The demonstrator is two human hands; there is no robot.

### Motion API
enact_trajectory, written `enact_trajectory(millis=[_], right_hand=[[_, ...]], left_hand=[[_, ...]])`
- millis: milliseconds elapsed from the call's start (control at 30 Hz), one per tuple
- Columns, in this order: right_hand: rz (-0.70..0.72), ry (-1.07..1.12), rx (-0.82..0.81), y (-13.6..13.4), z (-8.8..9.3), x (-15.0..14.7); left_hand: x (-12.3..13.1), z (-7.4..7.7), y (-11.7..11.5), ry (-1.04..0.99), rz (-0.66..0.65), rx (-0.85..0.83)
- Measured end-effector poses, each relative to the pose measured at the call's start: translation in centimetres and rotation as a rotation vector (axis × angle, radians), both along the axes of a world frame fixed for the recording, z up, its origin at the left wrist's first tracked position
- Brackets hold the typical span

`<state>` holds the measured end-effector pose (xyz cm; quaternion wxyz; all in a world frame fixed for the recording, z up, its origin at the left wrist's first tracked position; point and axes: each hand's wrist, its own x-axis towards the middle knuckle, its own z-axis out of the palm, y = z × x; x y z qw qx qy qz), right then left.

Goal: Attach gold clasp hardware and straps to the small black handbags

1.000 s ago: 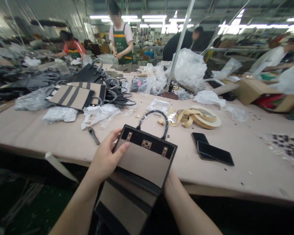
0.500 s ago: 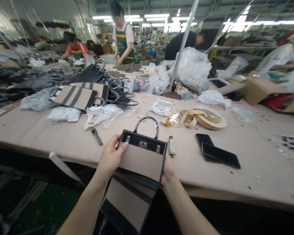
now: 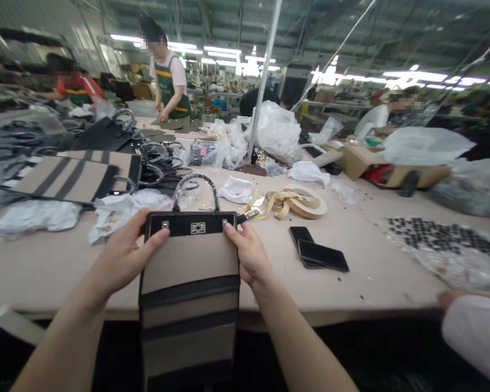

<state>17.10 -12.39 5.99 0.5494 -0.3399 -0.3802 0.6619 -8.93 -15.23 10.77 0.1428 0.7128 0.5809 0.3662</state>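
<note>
A beige handbag (image 3: 190, 256) with black trim and dark stripes hangs upright before me at the table's edge. My left hand (image 3: 124, 250) grips its upper left corner, thumb on the front beside a small metal fitting. On the upper right corner, my right hand (image 3: 249, 253) pinches the bag, its thumb by the matching fitting. Between them sits a square metal lock plate (image 3: 198, 228) on the black band. A plastic-wrapped top handle (image 3: 196, 179) stands up above. By my right fingers a short dark strap with a metal piece (image 3: 249, 215) sticks out.
Two phones (image 3: 323, 256) overlap on the table to the right, below a roll of tan tape (image 3: 308, 202). Striped bag pieces (image 3: 61, 177) and white wrappings (image 3: 36, 216) lie left. Small dark parts (image 3: 441, 234) spread at right, near another person's sleeve (image 3: 473, 332).
The view has turned right. My right hand has moved up from the bag's lower side to its top right corner. The bag now faces me more squarely, and a person's sleeve shows at right.
</note>
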Motion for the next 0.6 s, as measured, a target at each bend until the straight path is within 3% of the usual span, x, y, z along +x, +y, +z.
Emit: enact_trajectory(millis=[67, 133, 233, 333, 400, 467, 533, 600], right_hand=[[-0.013, -0.226, 0.029, 1.9, -0.7, 0.8], [-0.063, -0.465, 0.027, 3.0, -2.5, 1.4], [-0.087, -0.676, -0.003, 2.7, -5.8, 2.2], [-0.058, -0.877, -0.004, 1.1, -7.8, 3.6], [-0.087, -1.003, 0.017, 0.8, -7.7, 5.3], [-0.176, -1.121, 0.061, 1.8, -6.5, 8.2], [-0.310, -1.230, 0.114, 4.4, -4.6, 12.2], [-0.447, -1.331, 0.152, 8.1, -2.6, 16.8]], left_hand=[[-0.5, -0.7, 2.1, 0.269, 0.040, 0.003], [-0.6, -3.0, 4.0, 0.493, 0.044, -0.070], [-0.1, -8.4, 5.4, 0.611, -0.022, -0.216], [0.5, -13.7, 4.7, 0.612, -0.019, -0.279], [1.0, -15.9, 3.6, 0.540, 0.083, -0.212], [1.7, -17.0, 2.3, 0.444, 0.228, -0.062], [2.4, -16.9, 1.1, 0.393, 0.272, 0.130], [3.3, -16.2, -0.1, 0.382, 0.211, 0.292]])
